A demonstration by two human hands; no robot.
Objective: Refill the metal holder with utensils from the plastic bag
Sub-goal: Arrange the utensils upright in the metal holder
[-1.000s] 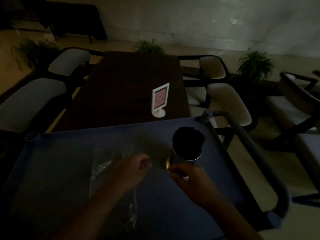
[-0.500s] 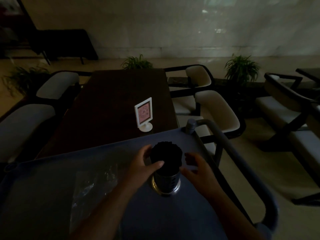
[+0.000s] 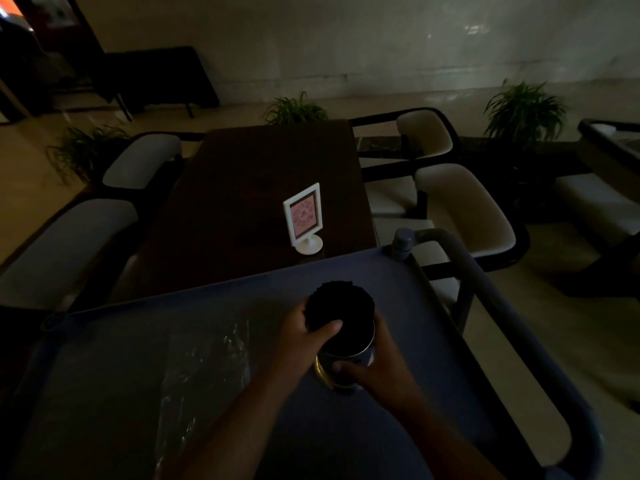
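The metal holder (image 3: 360, 358) stands on the blue cart top (image 3: 398, 282), tilted a little towards me. A dark bundle of utensils (image 3: 341, 303) fills its mouth and sticks out above the rim. My left hand (image 3: 304, 337) is wrapped around that bundle from the left, thumb across its front. My right hand (image 3: 374, 372) grips the holder's lower wall from the right. A clear plastic bag (image 3: 204, 362) lies flat on the cart to the left of my arms. The scene is very dim.
The cart's grey handle bar (image 3: 485, 289) runs along the right side. Beyond the cart is a dark wooden table (image 3: 249, 188) with a white sign stand (image 3: 304, 220). Cushioned chairs (image 3: 464, 206) flank the table, and potted plants (image 3: 523, 109) line the wall.
Both hands left the bag area and closed in on the holder. The left hand now wraps the utensil bundle, and the right hand has taken hold of the holder's base.
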